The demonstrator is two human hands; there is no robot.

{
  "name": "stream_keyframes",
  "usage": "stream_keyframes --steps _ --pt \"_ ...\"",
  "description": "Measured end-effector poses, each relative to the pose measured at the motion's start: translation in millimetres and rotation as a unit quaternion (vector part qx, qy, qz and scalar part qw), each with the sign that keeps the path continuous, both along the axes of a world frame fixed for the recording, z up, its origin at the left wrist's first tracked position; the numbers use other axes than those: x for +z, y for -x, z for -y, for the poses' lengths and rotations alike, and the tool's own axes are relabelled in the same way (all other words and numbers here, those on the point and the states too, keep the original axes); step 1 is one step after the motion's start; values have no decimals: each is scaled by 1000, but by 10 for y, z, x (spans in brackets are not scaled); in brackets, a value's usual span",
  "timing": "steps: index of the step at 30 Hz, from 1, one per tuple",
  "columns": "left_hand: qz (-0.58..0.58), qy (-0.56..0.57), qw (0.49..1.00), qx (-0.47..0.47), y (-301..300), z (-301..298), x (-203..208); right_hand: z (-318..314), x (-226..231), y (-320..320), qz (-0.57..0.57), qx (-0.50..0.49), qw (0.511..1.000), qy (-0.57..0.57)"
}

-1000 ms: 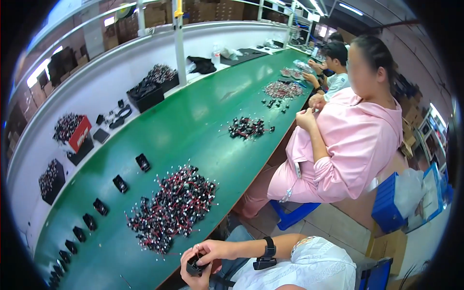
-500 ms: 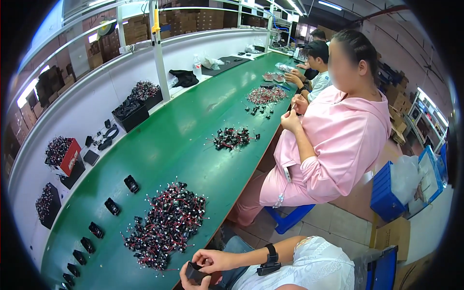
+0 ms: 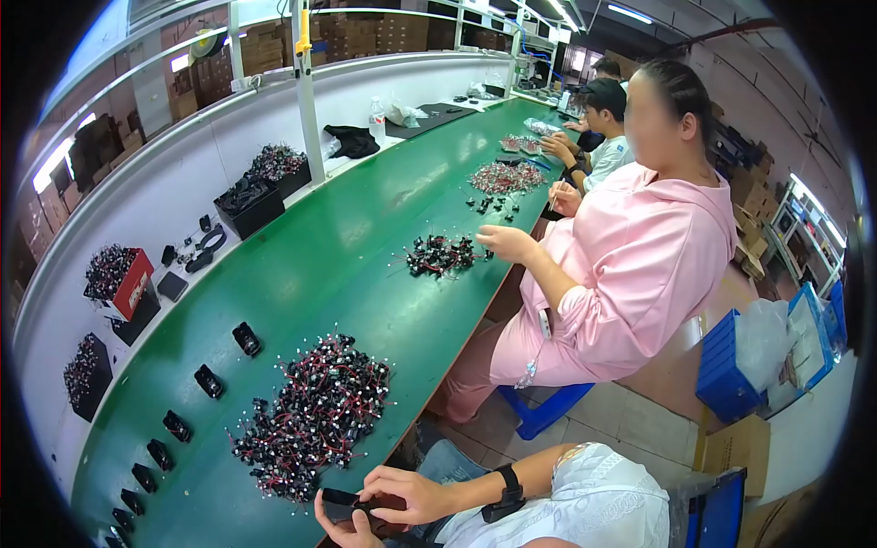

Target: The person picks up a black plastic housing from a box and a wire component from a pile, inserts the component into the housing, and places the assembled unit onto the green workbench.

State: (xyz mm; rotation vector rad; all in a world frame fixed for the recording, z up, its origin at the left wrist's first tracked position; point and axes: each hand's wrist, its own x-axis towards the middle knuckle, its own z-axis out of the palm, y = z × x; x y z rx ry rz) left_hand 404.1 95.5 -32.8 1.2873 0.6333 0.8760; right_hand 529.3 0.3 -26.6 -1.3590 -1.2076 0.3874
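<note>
At the table's near edge, a dark, glossy plastic housing [image 3: 339, 502] is held between my two hands. My left hand [image 3: 338, 532] grips it from below and the outer side, fingers curled around it. From the right, my right hand [image 3: 416, 498] closes its fingertips on the housing's other side; a black band circles that wrist. The fingers hide part of the housing. Just beyond my hands lies a big heap of small black parts with red wires [image 3: 315, 416]. Left of the heap, several black housings [image 3: 209, 382] stand in a curved row on the green table [image 3: 301, 283].
A co-worker in pink [image 3: 630, 265] sits to the right, one hand over a smaller parts pile [image 3: 438, 257]. Filled bins [image 3: 251, 210] and a red-and-white box [image 3: 132, 283] line the wall side. A blue stool [image 3: 544, 411] and blue crate [image 3: 735, 365] are on the floor.
My hands have shifted slightly left, and the housing has turned to show more of its glossy face. The co-worker's nearer hand has moved left to the smaller pile.
</note>
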Motion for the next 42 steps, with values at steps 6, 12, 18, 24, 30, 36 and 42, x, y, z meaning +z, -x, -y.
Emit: stream_keyframes --steps 6,12,18,24,30,36,42 --pt "31 43 998 22 21 24 -196 -10 58 35 49 -1 999 23" --pt "-32 62 996 48 32 66 -262 -73 45 -55 30 -16 999 15" --pt "-81 -38 996 24 -242 -53 272 -63 200 -336 -394 34 917 63" --pt "-73 -83 991 74 -61 5 372 -203 193 -315 -591 155 790 50" --pt "-85 -92 990 70 4 17 336 -187 212 -246 -587 151 793 58" --pt "-85 -86 992 40 -32 8 276 -166 275 -264 -549 126 824 61" --pt "-52 -65 996 17 -15 46 214 -214 480 -637 -455 80 886 24"
